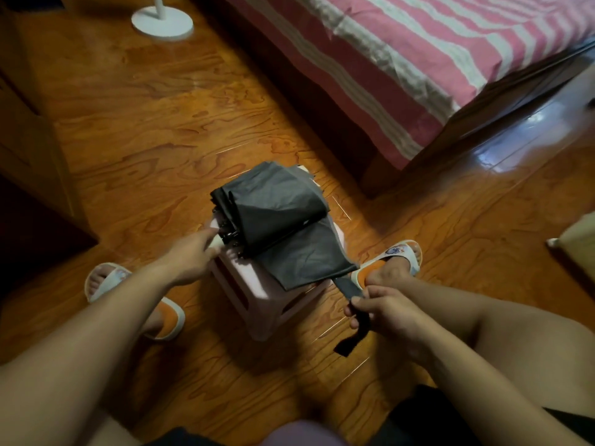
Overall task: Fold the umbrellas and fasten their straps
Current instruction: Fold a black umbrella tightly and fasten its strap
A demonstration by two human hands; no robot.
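Note:
A dark grey folding umbrella [277, 220] lies collapsed on a small pink plastic stool [257, 294], its fabric loosely gathered and one panel spread toward the right. My left hand [190, 255] grips the pale handle end at the umbrella's left side, beside the bunched rib tips. My right hand [383, 313] pinches the black strap [352, 326], which runs from the fabric's lower right edge through my fingers, its free end dangling below them.
The stool stands on a glossy wooden floor between my two slippered feet [106, 281] [399, 255]. A bed with a pink-and-white striped cover [418, 59] fills the upper right. A white fan base [162, 22] sits at the top left. Wooden furniture [29, 140] lines the left side.

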